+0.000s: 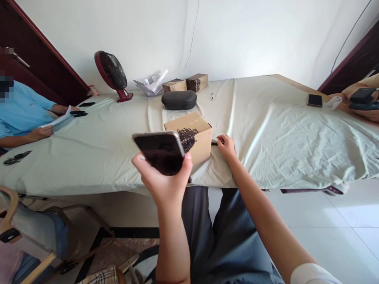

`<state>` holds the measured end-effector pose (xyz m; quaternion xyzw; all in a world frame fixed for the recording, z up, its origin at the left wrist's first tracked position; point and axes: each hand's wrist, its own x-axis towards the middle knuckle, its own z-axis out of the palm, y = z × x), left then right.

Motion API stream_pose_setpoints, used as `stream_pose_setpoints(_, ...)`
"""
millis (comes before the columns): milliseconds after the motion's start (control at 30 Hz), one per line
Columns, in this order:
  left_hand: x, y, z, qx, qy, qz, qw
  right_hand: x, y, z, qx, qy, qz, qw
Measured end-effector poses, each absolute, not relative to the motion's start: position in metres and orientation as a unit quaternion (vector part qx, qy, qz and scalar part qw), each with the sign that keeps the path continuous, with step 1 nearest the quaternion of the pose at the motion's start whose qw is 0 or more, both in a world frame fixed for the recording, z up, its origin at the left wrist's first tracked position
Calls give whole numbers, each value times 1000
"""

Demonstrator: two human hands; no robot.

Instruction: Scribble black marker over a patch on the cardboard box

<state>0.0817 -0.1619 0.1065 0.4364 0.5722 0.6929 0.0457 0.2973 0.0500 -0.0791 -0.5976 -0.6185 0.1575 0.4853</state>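
Observation:
My left hand [166,183] is wrapped round a smartphone [161,152] with a dark screen, raised above the table's front edge. Behind the phone stands a brown cardboard box [203,144] with black scribbles on its side; the phone covers part of it. To the right of the box, my right hand [226,146] rests low at the cloth with its fingers curled. A small dark object [214,142] shows at its fingertips, between hand and box, too little of it to name. A black hard case [179,100] lies behind the box.
A pale cloth covers the table [266,130]. At the back are a fan [112,73], a plastic basket [152,87], and two smaller cardboard boxes [197,82]. Another phone [314,100] lies right. A person in blue [26,110] holds papers at left; another person's hands [367,98] show at right.

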Motion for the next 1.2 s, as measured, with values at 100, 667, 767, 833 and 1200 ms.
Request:
stream_pose_setpoints(100,91,-154,100,420,611,671,16,298,51,-80,-593,-618,158,490)
stream_pose_setpoints(667,99,-128,75,357,681,639,10,298,53,-82,-592,-619,156,491)
stream_pose_setpoints(767,99,-127,71,365,681,635,2,298,53,-83,-594,-619,155,490)
stream_pose_setpoints(833,98,-126,70,371,680,632,1,298,53,-83,-595,-619,155,489)
stream_pose_setpoints(1200,95,-126,70,393,698,599,19,298,53,-82,-598,-619,157,484)
